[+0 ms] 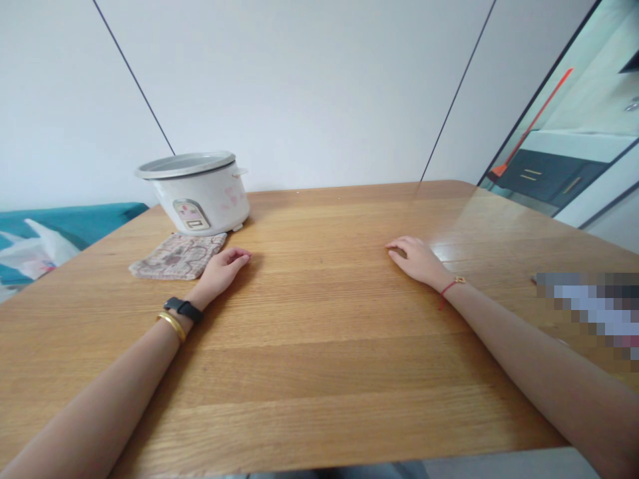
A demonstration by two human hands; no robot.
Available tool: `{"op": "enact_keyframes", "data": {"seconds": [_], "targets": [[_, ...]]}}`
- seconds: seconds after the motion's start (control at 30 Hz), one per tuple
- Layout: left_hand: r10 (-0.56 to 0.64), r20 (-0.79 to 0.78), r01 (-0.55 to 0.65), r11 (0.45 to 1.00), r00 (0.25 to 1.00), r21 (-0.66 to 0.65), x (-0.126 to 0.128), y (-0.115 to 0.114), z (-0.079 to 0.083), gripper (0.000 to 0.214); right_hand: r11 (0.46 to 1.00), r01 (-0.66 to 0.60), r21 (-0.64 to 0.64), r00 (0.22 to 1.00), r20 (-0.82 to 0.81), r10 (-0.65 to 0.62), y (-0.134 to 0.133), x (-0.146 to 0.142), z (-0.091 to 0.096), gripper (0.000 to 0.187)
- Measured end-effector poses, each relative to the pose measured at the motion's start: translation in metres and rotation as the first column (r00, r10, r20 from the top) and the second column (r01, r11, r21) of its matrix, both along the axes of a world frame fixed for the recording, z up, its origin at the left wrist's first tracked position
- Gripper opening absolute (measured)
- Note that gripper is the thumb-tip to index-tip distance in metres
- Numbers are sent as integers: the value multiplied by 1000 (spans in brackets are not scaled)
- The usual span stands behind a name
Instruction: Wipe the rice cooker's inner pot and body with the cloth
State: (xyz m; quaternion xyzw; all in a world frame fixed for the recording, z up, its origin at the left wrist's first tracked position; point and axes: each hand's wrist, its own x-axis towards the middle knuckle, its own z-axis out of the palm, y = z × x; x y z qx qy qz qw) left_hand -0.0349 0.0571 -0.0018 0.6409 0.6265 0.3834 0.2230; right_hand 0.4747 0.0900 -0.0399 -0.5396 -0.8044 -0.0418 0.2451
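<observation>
My left hand (223, 267) lies flat on the wooden table (319, 346), fingers stretched out and holding nothing. Its fingertips rest just right of a patterned folded cloth (178, 255). Behind the cloth stands a white rice cooker (198, 193) with a metal lid. My left wrist wears a black band and a gold bangle. My right hand (417, 261) also lies palm down on the table, right of centre, fingers loosely extended and empty. A red string bracelet circles that wrist.
A white wall rises behind the table's far edge. At the left, past the table, lies a teal seat (74, 223) with plastic bags. A blurred patch (594, 313) sits at the table's right edge. A doorway with dark cabinets opens at right.
</observation>
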Motion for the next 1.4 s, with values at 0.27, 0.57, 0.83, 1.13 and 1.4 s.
{"op": "enact_keyframes", "data": {"seconds": [0.27,0.57,0.83,1.13,1.4], "targets": [[-7,-6,7,1000,1000,10,-3,3,-4,49,1000,6,-8,1000,0,-6,0,0,0,32],[-5,-10,5,1000,1000,6,-2,1,-1,46,1000,16,-4,1000,7,-16,0,1,-1,33],[-7,2,7,1000,1000,12,0,0,0,47,1000,-1,3,1000,-1,1,0,1,-1,33],[-8,-22,8,1000,1000,-4,0,-1,2,49,1000,14,-10,1000,11,-14,0,0,0,33],[-16,-15,16,1000,1000,2,0,-1,2,48,1000,9,-4,1000,8,-9,0,0,0,31]]}}
